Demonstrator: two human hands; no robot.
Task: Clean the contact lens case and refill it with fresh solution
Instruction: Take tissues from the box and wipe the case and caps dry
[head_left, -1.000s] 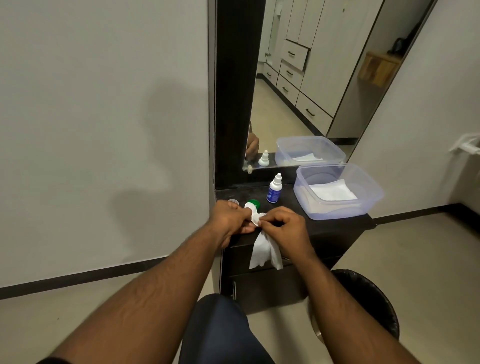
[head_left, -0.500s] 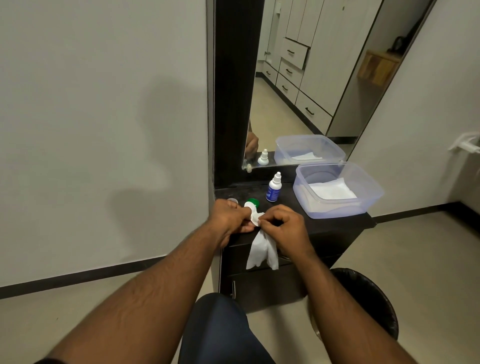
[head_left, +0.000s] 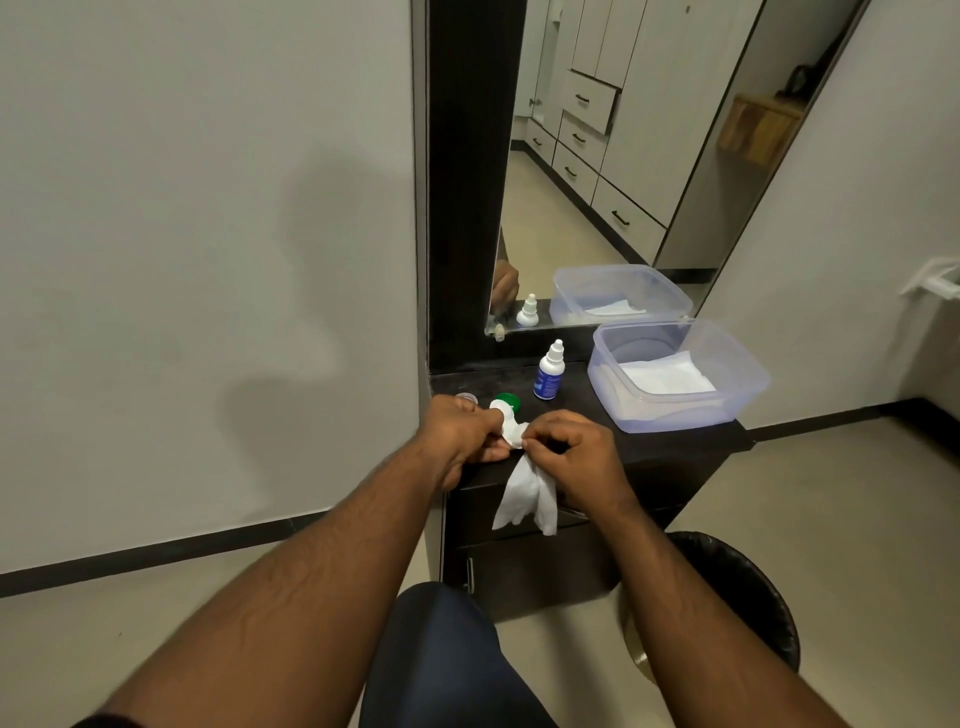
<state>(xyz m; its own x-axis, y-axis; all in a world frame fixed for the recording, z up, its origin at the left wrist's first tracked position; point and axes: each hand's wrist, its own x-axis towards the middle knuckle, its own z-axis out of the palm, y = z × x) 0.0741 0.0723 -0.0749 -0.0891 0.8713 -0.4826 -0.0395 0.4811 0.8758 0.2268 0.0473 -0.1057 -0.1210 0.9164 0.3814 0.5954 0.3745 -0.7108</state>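
Little has moved: your left hand (head_left: 457, 431) still grips the lens case (head_left: 500, 410), your right hand (head_left: 571, 452) pinching the tissue (head_left: 527, 493) at frame centre, over the dark counter (head_left: 670, 441). Right, the plastic tub (head_left: 675, 374) holds tissues; the solution bottle (head_left: 549, 371) stands beside it.

My feed is evenly lit but a bit dim, with soft indoor light that seems to come from behind and above me. It throws a broad, blurry shadow on the wall (head_left: 208, 260) to the left. The mirror (head_left: 613, 182) shows no hard glare. The dark counter (head_left: 576, 410) swallows detail, so small things on it read poorly. The wide lens bends the mirror frame and the floor line near the edges. My forearms look stretched at the bottom. Focus is fair overall, slightly soft throughout.
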